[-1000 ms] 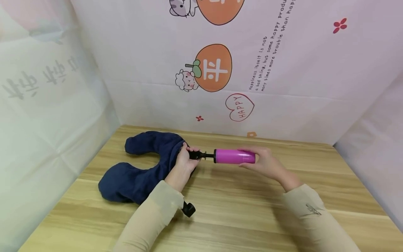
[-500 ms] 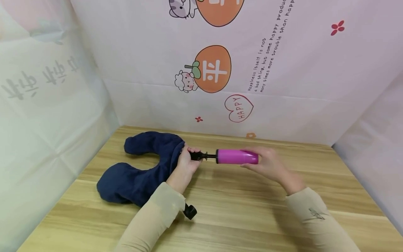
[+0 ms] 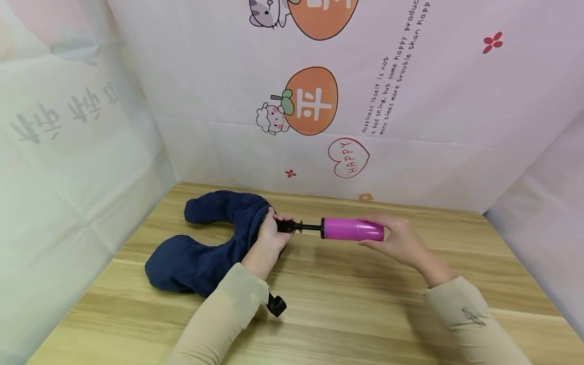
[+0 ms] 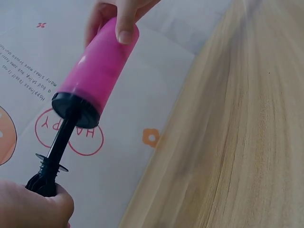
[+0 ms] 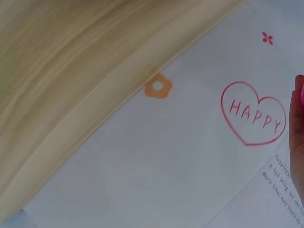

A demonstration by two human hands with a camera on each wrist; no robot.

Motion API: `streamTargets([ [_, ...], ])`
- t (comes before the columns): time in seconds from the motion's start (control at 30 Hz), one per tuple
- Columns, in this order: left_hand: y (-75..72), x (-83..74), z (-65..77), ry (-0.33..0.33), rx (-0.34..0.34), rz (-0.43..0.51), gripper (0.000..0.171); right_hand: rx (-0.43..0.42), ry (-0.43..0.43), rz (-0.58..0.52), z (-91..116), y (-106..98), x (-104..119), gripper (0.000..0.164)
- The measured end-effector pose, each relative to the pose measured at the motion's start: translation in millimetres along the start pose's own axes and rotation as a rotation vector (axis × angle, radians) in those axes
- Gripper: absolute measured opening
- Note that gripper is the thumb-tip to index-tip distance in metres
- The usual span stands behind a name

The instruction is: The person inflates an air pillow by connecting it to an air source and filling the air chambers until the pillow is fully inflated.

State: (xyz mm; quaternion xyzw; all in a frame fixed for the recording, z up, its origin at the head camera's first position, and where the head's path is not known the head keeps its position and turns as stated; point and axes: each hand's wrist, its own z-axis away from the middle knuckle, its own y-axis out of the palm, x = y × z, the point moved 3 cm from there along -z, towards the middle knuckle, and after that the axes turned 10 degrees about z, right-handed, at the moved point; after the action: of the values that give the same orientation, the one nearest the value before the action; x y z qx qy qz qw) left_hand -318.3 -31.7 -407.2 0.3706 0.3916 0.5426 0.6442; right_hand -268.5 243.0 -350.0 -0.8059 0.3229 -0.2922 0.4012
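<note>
A pink hand pump [image 3: 349,229] with a black rod lies across between the two hands in the head view. My right hand [image 3: 399,241] grips the far end of its pink barrel, thumb on one side and fingers on the other. My left hand [image 3: 272,235] holds the black end of the pump against the edge of a navy U-shaped neck pillow [image 3: 182,263]. Where the pump meets the pillow is hidden by that hand. In the left wrist view the black rod [image 4: 61,140] shows between barrel and left thumb. The right wrist view catches only a sliver of the right hand [image 5: 298,137].
A black buckle [image 3: 276,305] on a short strap sticks out from under the left forearm. The wooden table [image 3: 365,314] is bordered by a printed white cloth [image 3: 219,152] at the back and by cloth walls at both sides.
My right hand has drawn the pink barrel to the right, away from the left hand, so more of the black rod shows. The left hand keeps its hold by the pillow.
</note>
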Motion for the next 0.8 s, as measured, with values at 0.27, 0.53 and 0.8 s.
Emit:
streamTargets([
  [0.27,0.3,2.1,2.0,0.041,0.031,-0.019,0.051,-0.034,-0.005,0.017,-4,3,0,0.052],
  [0.53,3.2,1.8,2.6,0.022,0.04,-0.007,0.053,-0.003,-0.038,-0.022,-19,14,10,0.052],
  [0.8,3.1,1.5,-1.2,0.024,0.046,0.005,0.052,0.03,0.066,-0.019,-1,-4,-13,0.052],
])
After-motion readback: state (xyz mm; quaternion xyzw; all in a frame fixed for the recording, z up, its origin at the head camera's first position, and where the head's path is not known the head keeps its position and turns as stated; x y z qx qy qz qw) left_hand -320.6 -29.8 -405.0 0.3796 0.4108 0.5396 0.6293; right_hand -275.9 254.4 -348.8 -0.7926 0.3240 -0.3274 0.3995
